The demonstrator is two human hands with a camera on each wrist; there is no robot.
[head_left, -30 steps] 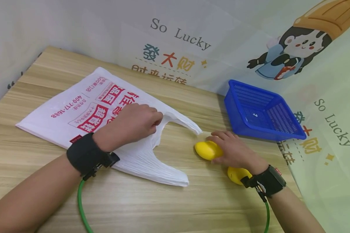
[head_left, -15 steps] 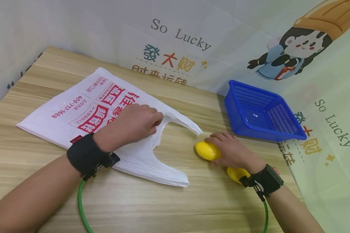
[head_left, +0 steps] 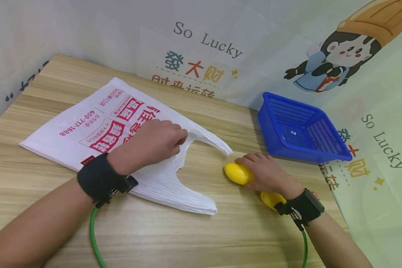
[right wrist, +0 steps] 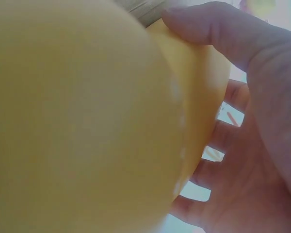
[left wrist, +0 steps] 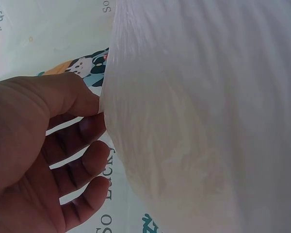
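A white plastic carrier bag (head_left: 73, 119) with red print lies flat on the wooden table, its two handles pointing right. My left hand (head_left: 152, 143) is over its mouth; in the left wrist view, thumb and index finger pinch the edge of the thin plastic (left wrist: 174, 111) while the other fingers curl loosely. To the right of the handles, my right hand (head_left: 269, 173) grips a smooth yellow oval fruit (head_left: 236, 173). Under that wrist is a second yellow fruit (head_left: 269, 200), partly hidden; it looms large (right wrist: 77, 116) in the right wrist view, in front of the gripped fruit (right wrist: 199, 68).
A blue perforated plastic basket (head_left: 276, 139) stands behind the right hand, by the printed wall covering (head_left: 120, 33). Its inside shows only a small white mark. Green cables (head_left: 93, 234) trail from both wrist straps over the table (head_left: 221, 238).
The right hand has closed more around the yellow fruit and shifted very slightly, its thumb now tucked further under. The left hand and the bag have stayed in place.
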